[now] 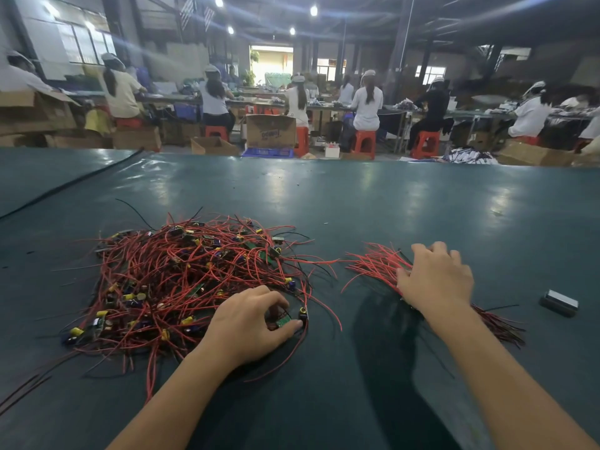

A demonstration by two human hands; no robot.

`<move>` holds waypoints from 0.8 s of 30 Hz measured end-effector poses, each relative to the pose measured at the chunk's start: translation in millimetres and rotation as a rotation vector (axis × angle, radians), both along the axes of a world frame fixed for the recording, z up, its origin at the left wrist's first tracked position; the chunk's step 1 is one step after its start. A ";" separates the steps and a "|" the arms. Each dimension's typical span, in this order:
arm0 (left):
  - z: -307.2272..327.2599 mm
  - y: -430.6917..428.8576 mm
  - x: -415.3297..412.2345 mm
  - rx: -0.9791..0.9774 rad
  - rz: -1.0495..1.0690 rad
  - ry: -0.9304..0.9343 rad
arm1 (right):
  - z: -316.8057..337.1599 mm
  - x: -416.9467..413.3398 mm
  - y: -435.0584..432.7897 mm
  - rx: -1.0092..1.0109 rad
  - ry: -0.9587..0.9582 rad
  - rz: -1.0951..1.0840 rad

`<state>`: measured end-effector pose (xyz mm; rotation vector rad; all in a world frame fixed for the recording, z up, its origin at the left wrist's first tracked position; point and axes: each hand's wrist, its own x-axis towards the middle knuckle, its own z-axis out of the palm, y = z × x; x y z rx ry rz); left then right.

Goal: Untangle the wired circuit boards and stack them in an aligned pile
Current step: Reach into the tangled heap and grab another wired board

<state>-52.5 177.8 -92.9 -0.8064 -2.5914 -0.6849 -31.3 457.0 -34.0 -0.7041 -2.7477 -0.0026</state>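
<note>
A big tangled heap of small circuit boards with red and black wires (181, 274) lies on the dark green table (357, 196), left of centre. My left hand (250, 323) rests at the heap's near right edge, fingers pinched on a small green circuit board (283, 321). To the right lies a smaller aligned pile of boards, its red wires (373, 264) fanning out to the left. My right hand (435, 277) lies flat on that pile with fingers spread, hiding the boards beneath it.
A small grey rectangular block (559, 303) lies on the table at the far right. A black cable (65, 186) runs across the table's far left. Beyond the far edge, several people sit on red stools at benches among cardboard boxes (271, 131).
</note>
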 end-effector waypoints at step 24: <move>16.8 16.8 14.9 0.300 -0.136 0.673 | -24.2 41.4 -130.1 -1.602 0.642 0.511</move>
